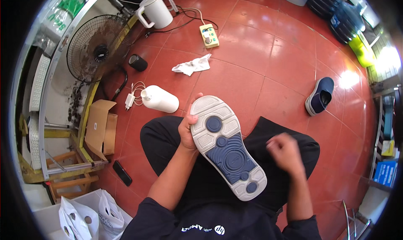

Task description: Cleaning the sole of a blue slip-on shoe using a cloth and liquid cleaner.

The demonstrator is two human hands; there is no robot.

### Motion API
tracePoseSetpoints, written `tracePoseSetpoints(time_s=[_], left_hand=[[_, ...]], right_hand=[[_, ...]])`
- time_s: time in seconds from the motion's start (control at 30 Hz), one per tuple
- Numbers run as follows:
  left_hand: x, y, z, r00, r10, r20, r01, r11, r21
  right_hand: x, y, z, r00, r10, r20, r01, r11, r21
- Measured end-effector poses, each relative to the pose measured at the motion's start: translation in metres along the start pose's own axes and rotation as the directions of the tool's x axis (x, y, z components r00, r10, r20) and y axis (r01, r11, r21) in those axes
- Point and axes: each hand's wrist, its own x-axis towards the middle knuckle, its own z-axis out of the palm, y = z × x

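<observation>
My left hand grips a shoe along its left edge, thumb on the sole. The shoe's sole faces up at me, pale grey with blue ridged and round inserts. Its upper is hidden underneath. To the right of the shoe, my right hand is above my right leg, blurred, with curled fingers and nothing visible in it. A navy slip-on shoe with a pale sole rests on the floor at the right. Beyond my left knee is a white plastic bottle, near the shoe's toe end.
On the red tiled floor are a crumpled white cloth, a power strip, a white kettle, a black cylinder, a charger and a phone. A fan and cardboard box line the left side.
</observation>
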Motion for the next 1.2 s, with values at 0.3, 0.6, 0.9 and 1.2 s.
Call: tracePoseSetpoints(time_s=[0.3,0.6,0.9,1.2], left_hand=[[-0.012,-0.025,-0.019,0.977,-0.209,-0.039,0.207,0.978,-0.032],[0.051,-0.015,0.018,0.988,-0.092,0.127,0.085,0.995,0.061],[-0.004,-0.067,0.011,0.980,-0.120,0.160,0.076,0.963,0.259],[-0.156,0.060,-0.017,0.878,-0.154,-0.454,0.456,0.558,0.693]], right_hand=[[0.104,0.250,-0.133,0.870,0.280,-0.406,-0.457,0.766,-0.452],[0.098,0.123,-0.068,0.956,0.292,-0.010,-0.234,0.746,-0.623],[0.256,-0.052,0.039,0.865,-0.479,0.152,0.476,0.685,-0.552],[0.365,-0.054,0.240,0.900,-0.433,-0.052,0.326,0.748,-0.578]])
